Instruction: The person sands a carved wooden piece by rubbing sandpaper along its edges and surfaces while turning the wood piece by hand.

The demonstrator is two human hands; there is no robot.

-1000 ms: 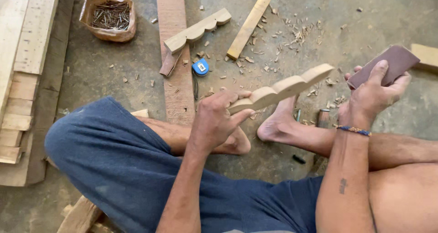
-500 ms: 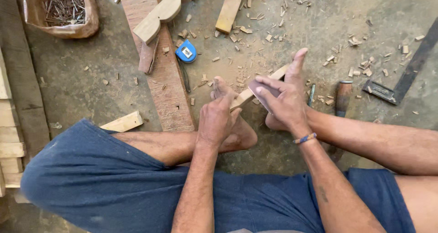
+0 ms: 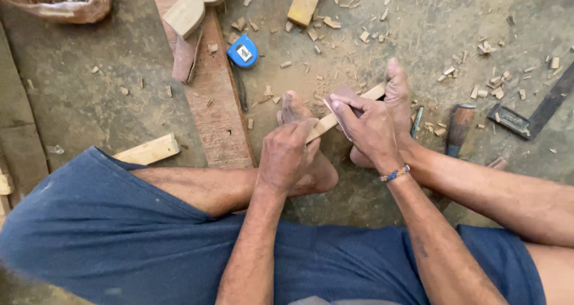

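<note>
The pale wooden strip (image 3: 326,123) is gripped by the left hand (image 3: 287,155), slanting up-right; brown sandpaper (image 3: 344,96) is pressed on it by the right hand (image 3: 371,129).

Tape measure (image 3: 243,51) beside plank (image 3: 210,96) (chisel (image 3: 458,127) right).

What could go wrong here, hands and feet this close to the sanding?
1. The right hand presses sandpaper on a thin wooden piece braced between bare feet; a slip could scrape toes.
2. The left hand has a grip on one end only, so the piece may twist.
3. A chisel lies beside the right foot.
</note>
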